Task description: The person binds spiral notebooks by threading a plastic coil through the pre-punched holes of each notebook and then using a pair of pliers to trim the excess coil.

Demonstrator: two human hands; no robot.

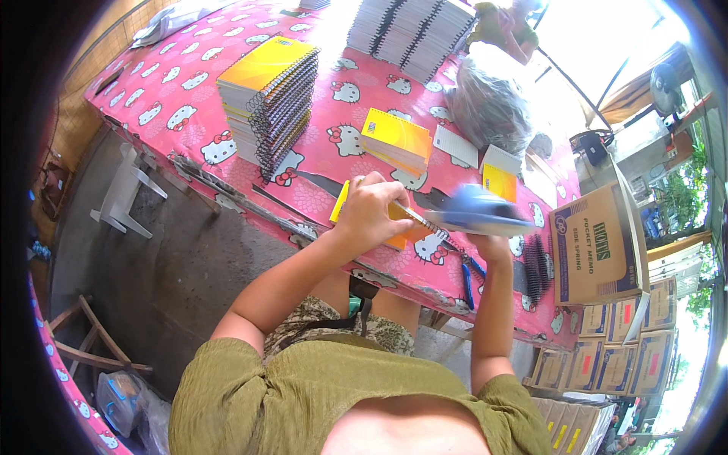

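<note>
My left hand (371, 214) grips a small yellow notepad (396, 240) near the table's front edge, its fingers bent round the top. A wire coil (422, 220) runs along the pad's edge toward the right. My right hand (491, 244) is closed under a blue rounded object (479, 206) with a pale flat rim. Motion smears that object, so its kind is unclear. Blue-handled pliers (467, 282) lie on the table just left of my right wrist. Beyond my hands sit a yellow notepad pile (396, 138) and another yellow notepad (499, 182).
A tall stack of coil-bound yellow notepads (269, 64) stands at the left. Farther back are white page stacks (409, 34) and a filled plastic bag (491, 102). Loose black coils (537, 265) and a cardboard box (599, 246) are at the right. A white stool (125, 193) stands left of the table.
</note>
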